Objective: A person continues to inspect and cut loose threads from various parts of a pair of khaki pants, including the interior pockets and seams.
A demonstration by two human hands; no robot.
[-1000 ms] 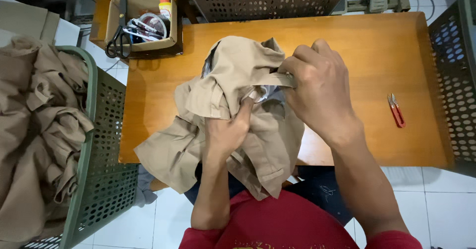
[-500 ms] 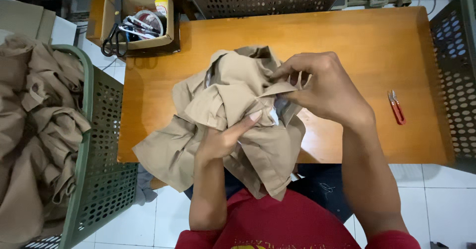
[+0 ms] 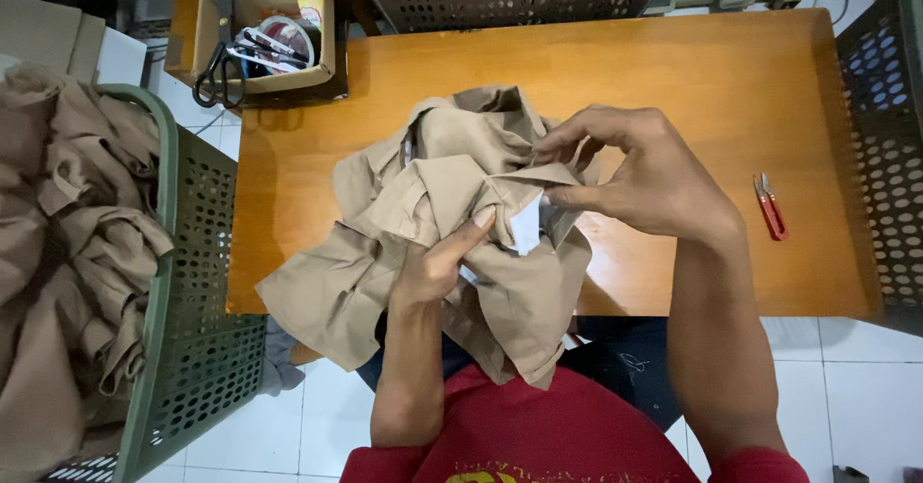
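Khaki garment (image 3: 452, 204) is lying bunched on the wooden table (image 3: 673, 79), its lower part spilling over the near edge toward my lap. I am pinching a fold of it with my left hand (image 3: 437, 262), thumb pressing up into the cloth near a small white label (image 3: 527, 225). My right hand (image 3: 644, 180) is closing its fingertips on the fabric at the upper fold, just above that label; whether it is also touching the label itself I cannot quite tell from this angle. Both hands are sitting close together over the middle of the garment. A pair of red thread snips (image 3: 771, 206) is lying on the table well apart to the right. To my left a green perforated basket (image 3: 197, 291) is holding more khaki clothing (image 3: 67, 252). A cardboard box (image 3: 264, 31) with black scissors (image 3: 219, 60) is standing beyond the table's far left corner.
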